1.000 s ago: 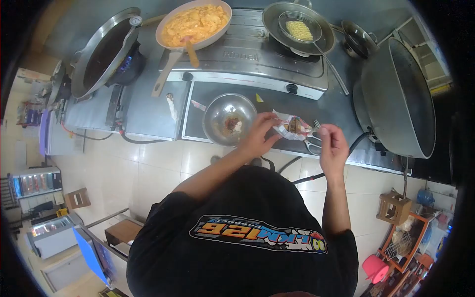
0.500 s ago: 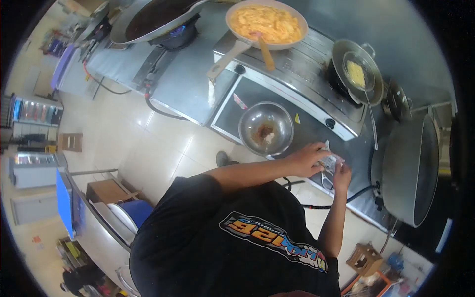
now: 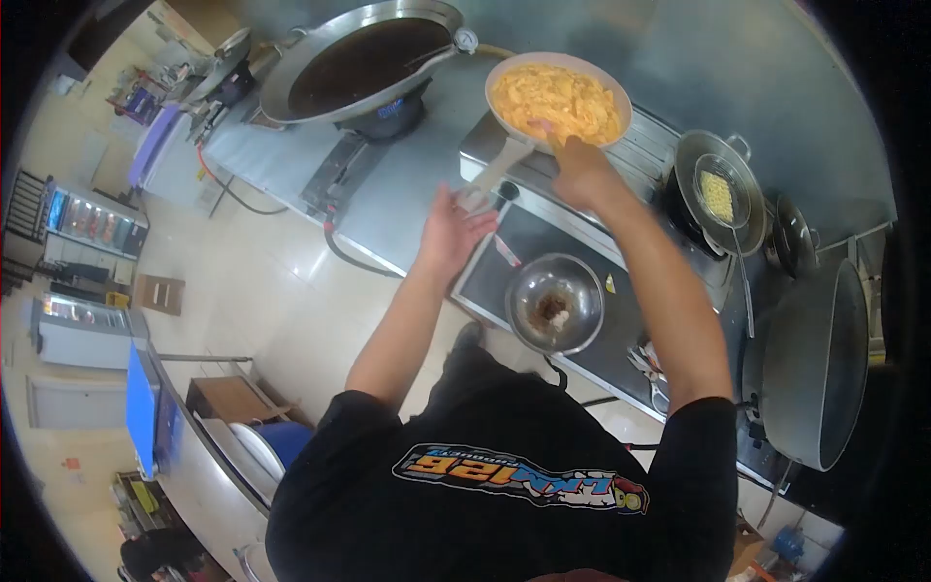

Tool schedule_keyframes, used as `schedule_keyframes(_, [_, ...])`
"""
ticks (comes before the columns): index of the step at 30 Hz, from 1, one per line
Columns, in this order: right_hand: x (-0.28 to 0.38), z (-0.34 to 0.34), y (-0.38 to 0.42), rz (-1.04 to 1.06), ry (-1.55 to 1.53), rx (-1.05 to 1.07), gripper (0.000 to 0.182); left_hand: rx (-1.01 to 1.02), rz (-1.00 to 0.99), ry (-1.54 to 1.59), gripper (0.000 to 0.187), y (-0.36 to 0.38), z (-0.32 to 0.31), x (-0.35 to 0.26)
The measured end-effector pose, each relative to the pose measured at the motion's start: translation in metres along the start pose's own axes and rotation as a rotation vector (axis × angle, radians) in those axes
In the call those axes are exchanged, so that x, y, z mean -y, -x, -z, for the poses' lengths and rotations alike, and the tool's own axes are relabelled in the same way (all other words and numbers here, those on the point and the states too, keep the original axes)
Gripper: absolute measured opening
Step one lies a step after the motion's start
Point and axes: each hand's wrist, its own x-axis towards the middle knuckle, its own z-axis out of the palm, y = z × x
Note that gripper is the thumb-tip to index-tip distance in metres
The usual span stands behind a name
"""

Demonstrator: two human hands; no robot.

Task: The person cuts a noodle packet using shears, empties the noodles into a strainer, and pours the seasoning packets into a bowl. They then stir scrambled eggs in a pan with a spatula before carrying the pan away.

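Observation:
A light-coloured frying pan (image 3: pixel 623 109) holds a yellow-orange mass of what looks like egg (image 3: pixel 558 97). My right hand (image 3: pixel 582 175) is closed around the handle of a spatula, whose pinkish head (image 3: pixel 541 124) rests in the food; the hand hides its wooden handle. Beside the end of the pan handle (image 3: pixel 499 170), my left hand (image 3: pixel 454 233) is open, palm turned up and fingers spread. Below the pan, a steel bowl (image 3: pixel 524 291) contains brown and whitish seasoning. Scissors (image 3: pixel 658 393) lie near a torn packet (image 3: pixel 645 361) under my right forearm.
At the left, a big wok (image 3: pixel 281 92) of dark liquid sits over a blue flame. On the right burner, a strainer with a noodle block (image 3: pixel 717 197) rests over a pot (image 3: pixel 742 233). A large deep pan (image 3: pixel 819 369) stands at far right. Someone in black (image 3: pixel 160 553) is in the background.
Both hands have left the packet, which now lies by the scissors. My right hand has moved up to the spatula, and my left hand has gone across to the pan handle.

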Motion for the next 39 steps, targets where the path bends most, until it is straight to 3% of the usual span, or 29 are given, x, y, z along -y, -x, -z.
schedule_keyframes(2, [-0.021,-0.001,-0.033,-0.026,0.219,0.060,0.034,0.092,0.069,-0.100,0.055,-0.023,0.001,-0.009])
schedule_keyframes(4, [-0.003,0.049,-0.017,-0.120,0.349,-0.033,0.024,0.102,0.158,-0.214,0.048,-0.033,-0.012,-0.022])
schedule_keyframes(6, [-0.005,0.086,-0.010,-0.140,0.488,0.044,0.023,0.164,0.268,-0.280,0.044,-0.043,-0.011,-0.035])
schedule_keyframes(8, [-0.006,0.106,-0.004,-0.142,0.341,0.031,0.025,0.228,0.400,-0.292,0.033,-0.060,-0.007,-0.040])
schedule_keyframes(12, [-0.011,0.066,-0.013,-0.026,0.228,-0.022,0.025,0.349,0.505,-0.402,0.022,-0.072,-0.009,-0.044])
schedule_keyframes(15, [0.017,0.026,-0.046,-0.125,0.223,0.115,0.026,0.441,0.598,-0.520,0.022,-0.077,-0.012,-0.045])
schedule_keyframes(20, [0.091,-0.024,-0.105,-0.349,0.351,0.089,0.022,0.339,0.458,-0.552,0.020,-0.066,-0.022,-0.027])
schedule_keyframes(24, [0.095,-0.034,-0.139,-0.500,0.444,0.080,0.022,0.287,0.425,-0.416,0.022,-0.061,-0.020,-0.022])
schedule_keyframes(27, [0.052,-0.025,-0.145,-0.463,0.549,0.071,0.024,0.291,0.437,-0.361,0.023,-0.065,-0.009,-0.022])
schedule_keyframes(31, [0.043,0.025,-0.117,-0.481,0.649,0.088,0.025,0.314,0.477,-0.337,0.021,-0.065,-0.009,-0.027])
schedule_keyframes(35, [0.040,0.084,-0.078,-0.299,0.815,0.040,0.020,0.340,0.498,-0.322,0.020,-0.065,-0.009,-0.025])
schedule_keyframes(39, [0.074,0.101,-0.044,-0.240,0.639,0.078,0.017,0.362,0.526,-0.338,0.019,-0.067,-0.011,-0.030])
